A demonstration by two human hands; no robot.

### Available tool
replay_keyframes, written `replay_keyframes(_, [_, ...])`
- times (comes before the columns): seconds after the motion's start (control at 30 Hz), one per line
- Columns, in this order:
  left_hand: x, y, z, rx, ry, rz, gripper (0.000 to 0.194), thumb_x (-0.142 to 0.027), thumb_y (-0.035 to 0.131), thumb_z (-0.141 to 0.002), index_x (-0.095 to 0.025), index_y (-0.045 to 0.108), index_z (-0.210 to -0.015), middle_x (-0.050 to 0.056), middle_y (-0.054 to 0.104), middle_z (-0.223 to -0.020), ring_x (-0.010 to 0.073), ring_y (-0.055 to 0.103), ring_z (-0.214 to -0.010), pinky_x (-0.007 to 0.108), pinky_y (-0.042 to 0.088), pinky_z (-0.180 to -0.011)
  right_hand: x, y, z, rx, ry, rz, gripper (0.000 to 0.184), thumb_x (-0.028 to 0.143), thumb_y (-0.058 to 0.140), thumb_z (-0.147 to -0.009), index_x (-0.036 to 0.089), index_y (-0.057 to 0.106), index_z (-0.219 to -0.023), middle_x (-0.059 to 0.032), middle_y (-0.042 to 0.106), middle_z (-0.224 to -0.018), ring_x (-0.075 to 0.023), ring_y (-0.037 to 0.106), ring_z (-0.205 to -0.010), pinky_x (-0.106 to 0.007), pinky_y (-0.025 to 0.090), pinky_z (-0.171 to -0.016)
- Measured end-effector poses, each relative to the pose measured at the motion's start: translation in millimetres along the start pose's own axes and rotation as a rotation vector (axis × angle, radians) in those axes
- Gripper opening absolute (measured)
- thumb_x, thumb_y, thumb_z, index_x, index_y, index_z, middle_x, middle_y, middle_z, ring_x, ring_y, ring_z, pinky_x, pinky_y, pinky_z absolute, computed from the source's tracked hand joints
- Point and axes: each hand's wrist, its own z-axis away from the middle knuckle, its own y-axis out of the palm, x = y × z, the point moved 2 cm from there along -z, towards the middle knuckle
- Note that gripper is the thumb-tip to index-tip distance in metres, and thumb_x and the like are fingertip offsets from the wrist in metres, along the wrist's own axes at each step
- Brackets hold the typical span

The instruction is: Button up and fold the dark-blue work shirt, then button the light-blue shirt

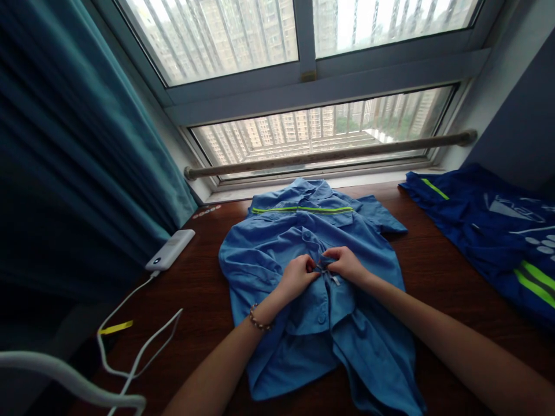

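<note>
A light blue short-sleeved work shirt (277, 248) lies front side up, its collar toward the window and a yellow-green stripe across the chest. My left hand (299, 274) pinches the shirt's front placket near the middle. Close beside it, my right hand (344, 264) pinches the facing edge of the same front. Fabric bunches between the fingertips, and a small pale tag or label (335, 280) pokes out under the right fingers. Whatever button is at the fingertips is hidden. Other buttons show above and below, such as one lower button (321, 318).
On the brown wooden table (203, 289) a white power bank (170, 250) with a white cable (104, 341) lies left, near a yellow strip (116, 328). A dark blue garment (485, 225) lies right. A rail (338, 156) crosses the window; a blue curtain (87, 127) hangs left.
</note>
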Motion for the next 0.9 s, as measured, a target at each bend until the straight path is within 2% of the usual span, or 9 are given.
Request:
replay_keyframes(0.1, [6.8, -1.8, -1.1, 0.031, -0.078, 0.127, 0.014, -0.023, 0.063, -0.061, -0.016, 0.054, -0.069, -0.001, 0.056, -0.058, 0.0128, 0.054, -0.052, 0.022, 0.038, -0.047, -0.7, 0.6, 2.1, -0.125, -0.026, 0.234, 0.027, 0.004, 0.053, -0.055, 0.016, 0.071, -0.072, -0.0037, 0.068, -0.071, -0.022, 0.061, -0.073, -0.029, 0.044, -0.068])
replay_keyframes(0.17, [8.9, -1.4, -1.1, 0.054, -0.158, 0.285, 0.015, -0.021, 0.062, -0.061, -0.016, 0.051, -0.07, -0.002, 0.055, -0.054, 0.0124, 0.054, -0.046, 0.021, 0.039, -0.043, 0.5, -0.1, 4.1, -0.147, -0.033, 0.247, 0.025, 0.006, 0.055, -0.057, 0.017, 0.072, -0.072, -0.0039, 0.068, -0.072, -0.0231, 0.061, -0.074, -0.031, 0.044, -0.07])
replay_keyframes(0.23, [7.8, -0.2, -0.9, 0.068, -0.21, 0.437, 0.017, -0.02, 0.062, -0.061, -0.016, 0.049, -0.071, -0.003, 0.054, -0.051, 0.0125, 0.054, -0.041, 0.021, 0.04, -0.04, 2.6, -0.8, 5.7, -0.073, 0.018, 0.07, 0.022, 0.012, 0.058, -0.06, 0.016, 0.071, -0.076, -0.0041, 0.068, -0.074, -0.0226, 0.061, -0.073, -0.031, 0.045, -0.069])
replay_keyframes(0.37, [-0.8, -2.9, -1.0, 0.025, -0.223, 0.619, 0.019, -0.02, 0.065, -0.06, -0.015, 0.05, -0.071, -0.003, 0.055, -0.047, 0.0127, 0.055, -0.039, 0.021, 0.042, -0.039, 9.0, -0.9, 8.7, 0.152, 0.262, -0.523, 0.025, 0.026, 0.06, -0.068, 0.014, 0.068, -0.089, -0.0058, 0.068, -0.079, -0.0189, 0.062, -0.068, -0.029, 0.048, -0.064])
replay_keyframes(0.47, [-8.7, -10.2, -0.3, -0.019, -0.267, 0.744, 0.022, -0.019, 0.069, -0.058, -0.013, 0.052, -0.071, 0.0, 0.059, -0.051, 0.0134, 0.059, -0.044, 0.02, 0.045, -0.042, 10.6, -0.5, 8.3, 0.219, 0.372, -0.708, 0.023, 0.03, 0.058, -0.072, 0.011, 0.068, -0.082, -0.007, 0.067, -0.073, -0.0163, 0.061, -0.061, -0.027, 0.048, -0.06])
replay_keyframes(0.57, [-15.4, -16.4, 1.2, -0.005, -0.339, 0.863, 0.024, -0.02, 0.072, -0.057, -0.011, 0.055, -0.072, 0.004, 0.064, -0.06, 0.0157, 0.064, -0.056, 0.021, 0.049, -0.051, 5.7, -0.6, 3.7, 0.226, 0.348, -0.703, 0.02, 0.026, 0.065, -0.067, 0.011, 0.068, -0.08, -0.0063, 0.067, -0.072, -0.0165, 0.062, -0.063, -0.027, 0.049, -0.065])
replay_keyframes(0.7, [-19.0, -18.8, 3.0, 0.001, -0.373, 0.925, 0.025, -0.02, 0.072, -0.058, -0.011, 0.054, -0.074, 0.006, 0.067, -0.065, 0.0167, 0.065, -0.061, 0.022, 0.051, -0.056, -4.1, -2.8, -2.3, 0.174, 0.301, -0.652, 0.028, 0.027, 0.074, -0.058, 0.013, 0.069, -0.082, -0.0058, 0.068, -0.076, -0.0189, 0.063, -0.072, -0.03, 0.047, -0.074])
replay_keyframes(0.9, [-16.7, -14.8, 3.7, -0.025, -0.325, 0.88, 0.023, -0.019, 0.071, -0.059, -0.012, 0.052, -0.071, 0.005, 0.066, -0.063, 0.0171, 0.065, -0.06, 0.024, 0.051, -0.055, -6.8, -2.0, 0.7, 0.136, 0.251, -0.582, 0.036, 0.036, 0.075, -0.057, 0.013, 0.07, -0.084, -0.0056, 0.067, -0.071, -0.0169, 0.061, -0.065, -0.029, 0.045, -0.069])
